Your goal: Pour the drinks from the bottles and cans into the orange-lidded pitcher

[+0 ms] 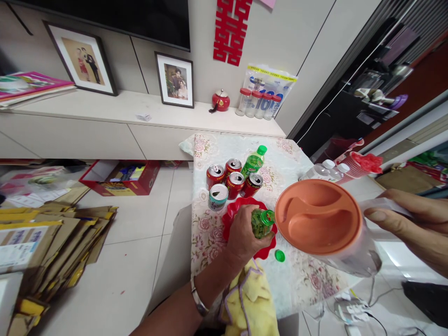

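Observation:
My left hand [245, 235] is closed around a small green bottle [262, 222] without its cap, held over a red plate [234, 212] on the flowered tablecloth [210, 228]. A loose green cap [279, 255] lies on the cloth just right of the plate. My right hand [413, 226] grips the handle of a clear plastic jug with an orange lid [318, 217], held up close to the camera beside the bottle.
Several opened drink cans [231, 179] and a capped green bottle [254, 161] stand behind the plate. Clear bottles [324, 170] and a red basket [360, 165] are at the right. A yellow cloth [250, 298] hangs at the near edge. Flattened cardboard [45, 247] covers the floor on the left.

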{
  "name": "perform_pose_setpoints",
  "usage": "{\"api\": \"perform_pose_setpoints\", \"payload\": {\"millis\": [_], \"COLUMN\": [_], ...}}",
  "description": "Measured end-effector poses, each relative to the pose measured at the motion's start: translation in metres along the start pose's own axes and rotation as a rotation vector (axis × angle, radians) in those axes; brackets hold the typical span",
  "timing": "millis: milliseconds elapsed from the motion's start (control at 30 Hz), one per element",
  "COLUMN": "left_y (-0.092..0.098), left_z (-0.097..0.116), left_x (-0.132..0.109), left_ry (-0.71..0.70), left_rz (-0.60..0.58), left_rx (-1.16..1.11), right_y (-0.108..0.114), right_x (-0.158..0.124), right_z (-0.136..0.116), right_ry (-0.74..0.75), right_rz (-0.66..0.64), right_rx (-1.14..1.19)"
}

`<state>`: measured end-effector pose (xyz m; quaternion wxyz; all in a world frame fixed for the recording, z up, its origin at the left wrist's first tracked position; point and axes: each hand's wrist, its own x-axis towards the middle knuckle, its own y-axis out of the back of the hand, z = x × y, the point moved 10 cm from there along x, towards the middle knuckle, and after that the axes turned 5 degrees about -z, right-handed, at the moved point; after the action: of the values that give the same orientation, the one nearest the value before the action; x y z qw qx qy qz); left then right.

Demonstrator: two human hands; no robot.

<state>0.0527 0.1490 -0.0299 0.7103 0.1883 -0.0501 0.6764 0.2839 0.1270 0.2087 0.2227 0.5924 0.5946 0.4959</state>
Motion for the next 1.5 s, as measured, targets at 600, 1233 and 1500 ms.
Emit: {"api": "perform_pose_setpoints", "payload": {"millis": [600,1233,1500], "left_y": [0.002,0.001,-0.001], "left_z": [0.002,0.003,0.002], "left_x": [0.000,0.000,0.001], "left_ry": [-0.003,-0.064,-0.061], "left_rz": [0.008,0.018,0.015], "left_rx": [0.014,0.060,0.061], "right_y": [0.004,0.005,0.003], "right_x": [0.008,0.009,0.007], "right_z": [-0.018,-0.010,-0.013], "right_ry": [0.117,0.116,0.121], "right_rz": [-0.007,0.007,-0.009], "right_rx": [-0.086,-0.071,-0.087]}}
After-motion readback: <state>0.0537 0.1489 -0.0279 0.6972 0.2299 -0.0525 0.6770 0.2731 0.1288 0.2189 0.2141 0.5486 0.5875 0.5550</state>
